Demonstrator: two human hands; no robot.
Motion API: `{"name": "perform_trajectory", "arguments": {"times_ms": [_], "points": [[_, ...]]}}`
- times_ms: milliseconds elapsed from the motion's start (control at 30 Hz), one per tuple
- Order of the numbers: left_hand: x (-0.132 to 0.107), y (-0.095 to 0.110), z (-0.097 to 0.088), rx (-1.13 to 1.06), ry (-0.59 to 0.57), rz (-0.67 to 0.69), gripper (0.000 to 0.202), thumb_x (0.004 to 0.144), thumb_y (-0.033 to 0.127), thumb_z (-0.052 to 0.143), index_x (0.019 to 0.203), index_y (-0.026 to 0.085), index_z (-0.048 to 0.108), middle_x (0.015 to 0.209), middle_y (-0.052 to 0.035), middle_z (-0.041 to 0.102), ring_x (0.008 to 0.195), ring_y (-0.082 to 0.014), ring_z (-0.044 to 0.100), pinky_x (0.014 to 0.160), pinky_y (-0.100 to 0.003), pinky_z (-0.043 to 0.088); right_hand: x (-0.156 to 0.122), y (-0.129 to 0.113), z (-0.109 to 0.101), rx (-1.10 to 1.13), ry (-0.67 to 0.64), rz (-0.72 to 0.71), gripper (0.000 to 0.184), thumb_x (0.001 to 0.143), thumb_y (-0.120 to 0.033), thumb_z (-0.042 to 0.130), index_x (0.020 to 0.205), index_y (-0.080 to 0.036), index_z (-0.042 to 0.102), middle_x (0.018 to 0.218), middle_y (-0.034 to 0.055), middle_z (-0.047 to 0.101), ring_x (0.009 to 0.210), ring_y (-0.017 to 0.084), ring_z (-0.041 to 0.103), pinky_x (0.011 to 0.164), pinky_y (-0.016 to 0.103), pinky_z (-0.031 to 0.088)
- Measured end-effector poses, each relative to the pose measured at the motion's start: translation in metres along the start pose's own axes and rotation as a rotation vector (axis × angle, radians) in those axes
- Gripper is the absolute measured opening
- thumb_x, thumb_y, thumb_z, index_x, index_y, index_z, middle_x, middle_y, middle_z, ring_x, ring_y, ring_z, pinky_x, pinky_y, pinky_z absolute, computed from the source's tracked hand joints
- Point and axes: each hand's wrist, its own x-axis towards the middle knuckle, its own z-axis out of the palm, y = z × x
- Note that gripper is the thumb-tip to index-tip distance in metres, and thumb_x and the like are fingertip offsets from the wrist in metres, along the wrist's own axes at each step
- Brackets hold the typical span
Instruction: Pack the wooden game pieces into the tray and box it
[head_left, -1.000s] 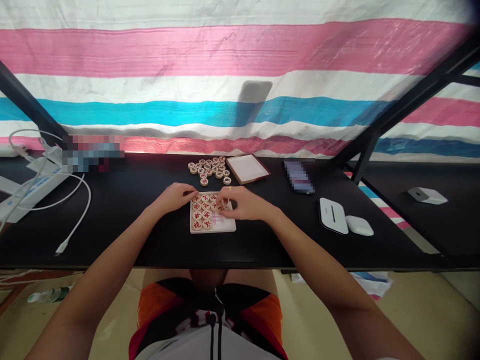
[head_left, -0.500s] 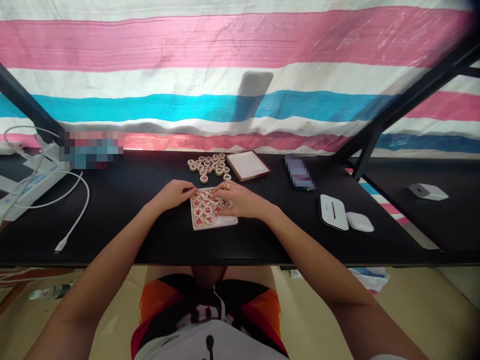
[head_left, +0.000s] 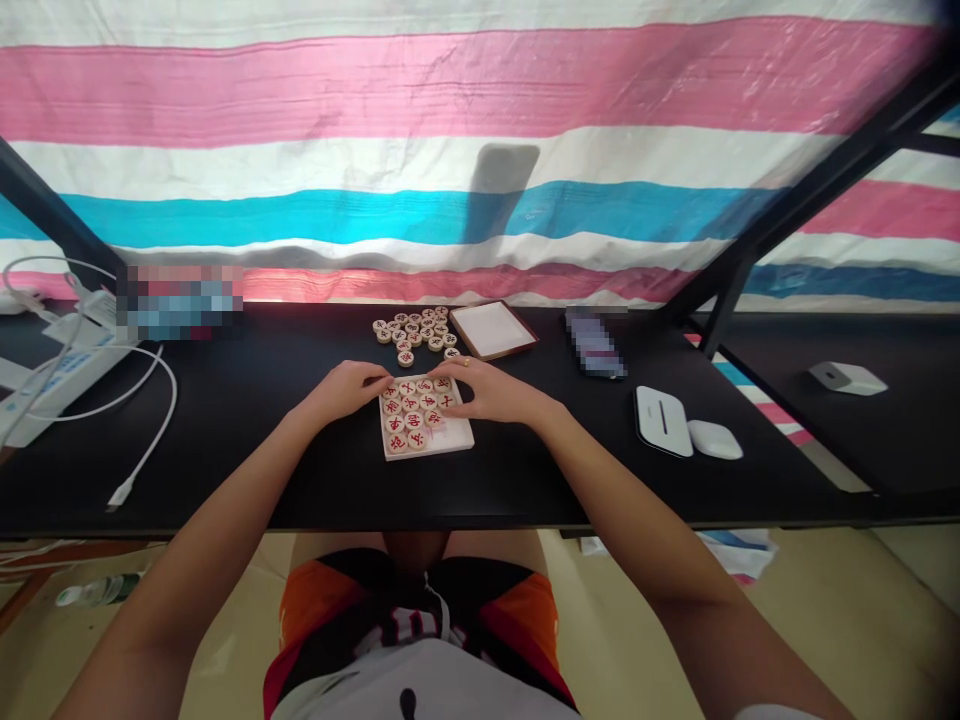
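Note:
A shallow white box [head_left: 442, 447] lies on the black desk in front of me, holding rows of round Chinese chess pieces [head_left: 412, 421] with red characters. Bare box floor shows at its near right. My left hand [head_left: 346, 388] grips the box's far left corner, fingers curled at the edge. Over the far right side of the box is my right hand [head_left: 495, 390], a ring on one finger. Its thumb and fingers are apart, around the pieces at that edge; whether they touch one is unclear. More loose chess pieces [head_left: 414, 338] lie just beyond the box.
Behind, a box lid [head_left: 493, 331] rests beside the loose pieces. To the right are a blurred phone [head_left: 595, 343], a white flat device [head_left: 663, 422] and a white earbud case [head_left: 715, 440]. A power strip [head_left: 64, 385] and white cable [head_left: 142, 462] lie left.
My right hand has drawn back right and away from the middle of the box, uncovering more red pieces. My left hand stays at the corner. The view has shifted slightly.

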Motion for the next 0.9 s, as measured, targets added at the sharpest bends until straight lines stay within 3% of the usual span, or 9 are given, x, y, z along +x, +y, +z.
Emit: {"name": "perform_trajectory", "arguments": {"times_ms": [167, 467, 900], "points": [[0.0, 0.0, 0.001, 0.003, 0.004, -0.006, 0.036, 0.088, 0.041, 0.043, 0.093, 0.02, 0.073, 0.089, -0.003, 0.073, 0.079, -0.0187, 0.064, 0.072, -0.026, 0.045, 0.001, 0.0, 0.003, -0.009, 0.027, -0.032, 0.049, 0.082, -0.039, 0.062, 0.127, -0.022, 0.055, 0.125, 0.0104, 0.053, 0.115, 0.025, 0.052, 0.102, 0.042, 0.041], [0.001, -0.001, 0.002, 0.005, 0.005, -0.003, 0.037, 0.088, 0.042, 0.043, 0.094, 0.021, 0.073, 0.09, -0.003, 0.073, 0.079, -0.0185, 0.064, 0.072, -0.026, 0.045, 0.0, -0.007, 0.001, 0.02, -0.018, 0.003, 0.067, 0.072, -0.054, 0.07, 0.13, -0.026, 0.053, 0.129, 0.0098, 0.05, 0.118, 0.027, 0.05, 0.103, 0.042, 0.041], [0.001, -0.001, 0.003, 0.015, 0.006, -0.01, 0.038, 0.088, 0.043, 0.042, 0.095, 0.021, 0.072, 0.089, -0.0028, 0.073, 0.078, -0.0182, 0.063, 0.071, -0.025, 0.045, 0.002, -0.006, 0.006, 0.043, 0.027, 0.018, 0.06, 0.079, -0.057, 0.062, 0.129, -0.025, 0.054, 0.128, 0.0099, 0.052, 0.117, 0.026, 0.052, 0.104, 0.042, 0.04]]}}
